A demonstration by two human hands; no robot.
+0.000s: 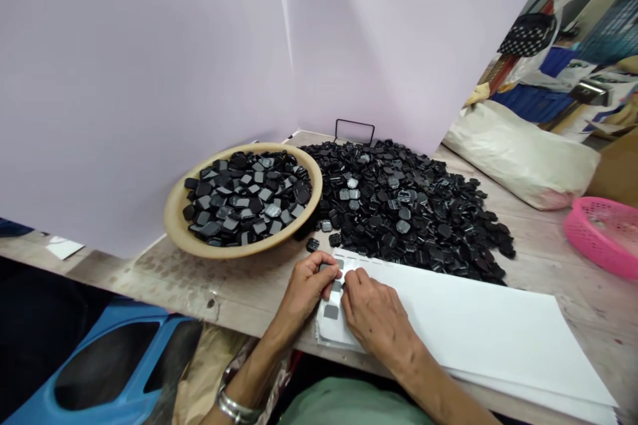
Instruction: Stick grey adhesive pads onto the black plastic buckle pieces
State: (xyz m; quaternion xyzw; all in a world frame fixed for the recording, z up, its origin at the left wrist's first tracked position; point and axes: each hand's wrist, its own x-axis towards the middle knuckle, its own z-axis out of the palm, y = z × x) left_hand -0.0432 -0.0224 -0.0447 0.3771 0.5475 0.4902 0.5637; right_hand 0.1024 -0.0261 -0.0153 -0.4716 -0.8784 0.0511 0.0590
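Observation:
A stack of white sheets [463,309] lies along the table's front, with grey square stickers [331,311] in a column at its left end. My left hand [309,282] is over that end, thumb and forefinger pinched together beside the upper stickers; what they hold is hidden. Close by on its right, my right hand [373,312] rests on the top sheet with its fingers curled down and closed. A tiny dark bit shows at its fingertips, too small to name. Behind the sheets spreads a heap of small black plastic pieces [399,206].
A beige basin [174,219] full of similar pieces, many with grey tops, stands left of the heap. A black wire frame [355,121] rises behind it. Pale panels [149,66] close off the back. At right are a white sack [523,153] and a pink basket [598,252].

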